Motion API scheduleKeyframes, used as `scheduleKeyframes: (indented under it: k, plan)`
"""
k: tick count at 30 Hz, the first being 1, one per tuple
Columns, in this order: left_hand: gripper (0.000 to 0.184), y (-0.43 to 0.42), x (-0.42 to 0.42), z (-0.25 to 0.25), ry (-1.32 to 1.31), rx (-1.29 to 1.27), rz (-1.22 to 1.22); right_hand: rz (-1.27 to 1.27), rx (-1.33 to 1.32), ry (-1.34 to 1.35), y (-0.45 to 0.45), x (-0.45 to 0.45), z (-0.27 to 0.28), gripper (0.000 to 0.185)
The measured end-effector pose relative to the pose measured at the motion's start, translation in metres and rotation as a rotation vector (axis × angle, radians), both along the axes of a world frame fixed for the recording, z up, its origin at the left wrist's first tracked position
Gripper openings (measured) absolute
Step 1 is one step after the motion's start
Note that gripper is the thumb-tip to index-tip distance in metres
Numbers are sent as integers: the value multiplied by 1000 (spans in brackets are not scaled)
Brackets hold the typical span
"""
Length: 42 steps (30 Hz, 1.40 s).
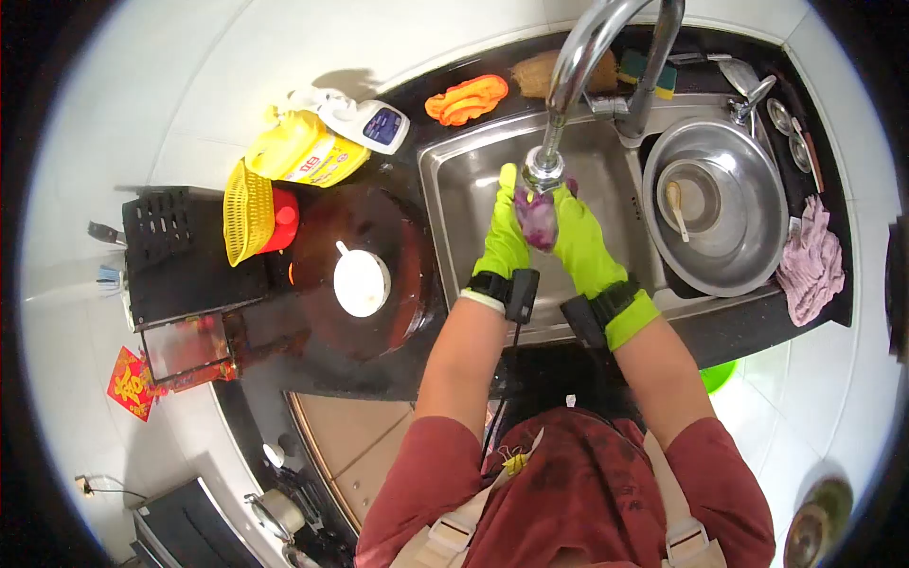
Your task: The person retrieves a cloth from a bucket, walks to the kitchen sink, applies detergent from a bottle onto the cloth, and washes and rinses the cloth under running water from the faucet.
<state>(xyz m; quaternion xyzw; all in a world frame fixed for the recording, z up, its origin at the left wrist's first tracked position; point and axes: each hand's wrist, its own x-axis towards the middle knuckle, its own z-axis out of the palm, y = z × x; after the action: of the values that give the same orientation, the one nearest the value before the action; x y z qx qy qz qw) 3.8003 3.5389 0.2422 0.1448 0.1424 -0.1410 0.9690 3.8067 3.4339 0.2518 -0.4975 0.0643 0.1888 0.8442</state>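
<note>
Both forearms reach up from the near side over the sink [611, 275], wrists close together, the left hand [507, 232] and right hand [579, 227] in green gloves. They press in from either side on one purple item [538, 220], held between them under the single tall faucet [543, 170]; fingertip contact is partly hidden. Two nested bowls [748, 237] sit to the right, with one spoon [677, 210] in the smaller. Two bottles [317, 147] stand to the left, beyond one white cup [362, 282]. The basin has open floor right of the hands, up to the bowls' rim; its near edge passes beneath the wrists.
</note>
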Motion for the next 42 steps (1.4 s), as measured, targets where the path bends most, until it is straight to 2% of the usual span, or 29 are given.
scheduleKeyframes:
  k: [1,2,3,5,9,10,11,13,14,15,17,18,19,21,22,23,24,25,26,30,31,32,33,34,35,37,39,41,42]
  plan:
    - [51,-1,4,2,111,-13,-24,38,-3,219,-7,-1,13,39]
    - [40,10,10,-25,164,355,54,59,114,229,-15,-8,24,44]
    - [40,15,14,-41,161,353,48,53,113,227,-21,-4,20,44]
    - [37,14,17,-32,109,443,73,-59,-268,53,-36,1,22,45]
    - [46,8,27,-2,248,685,252,-104,-76,-14,-46,11,-21,48]
    - [49,12,26,1,160,366,183,-101,96,-27,-37,14,-41,54]
    - [49,18,28,-11,158,368,182,-104,98,-28,-31,10,-48,54]
    - [52,32,31,-35,-57,633,301,-65,-34,93,-15,-5,-55,59]
    - [53,23,21,-14,-160,1475,234,-34,247,402,-15,-11,-13,61]
    - [53,19,18,4,-156,1482,235,-28,253,405,-9,-9,-18,61]
    - [47,12,15,31,395,258,284,105,604,354,5,-2,-30,57]
    - [42,1,10,48,414,128,328,109,607,356,5,-1,-19,57]
    - [42,-1,2,44,414,131,331,65,502,372,0,1,3,54]
    - [42,4,-12,24,52,327,373,24,397,388,3,7,-5,51]
    - [43,11,-10,7,75,336,353,8,203,100,9,17,-42,47]
    - [43,8,-17,10,79,336,361,-6,9,-188,13,20,-34,43]
    - [44,1,-27,13,176,473,327,-81,219,-52,12,25,-26,32]
    - [45,-6,-30,15,273,608,290,-76,217,-56,20,27,-16,32]
    - [49,-6,-22,-7,245,202,127,-38,163,-65,26,26,-10,28]
    - [51,9,-22,-34,209,381,203,130,-75,-132,28,1,18,27]
    - [50,22,-16,-17,-18,40,-55,171,-198,-219,24,-5,21,26]
    - [48,22,-12,-18,77,168,20,237,-451,-525,19,-7,14,28]
    - [45,21,-10,-19,174,297,95,237,-457,-522,17,-7,6,28]
    - [41,36,-18,-66,133,114,17,229,-635,-593,15,-5,14,27]
    - [41,22,-20,-43,140,114,14,220,-810,-658,12,-6,21,26]
    - [37,-17,-17,-4,170,336,194,389,-849,-589,1,27,28,27]
    - [34,-8,-24,-48,336,392,111,303,-740,-365,-8,45,36,31]
    - [34,-2,-21,-55,172,574,11,154,-668,-428,-1,57,-49,31]
    - [34,-8,-14,-36,215,352,133,16,-599,-489,3,58,-78,32]
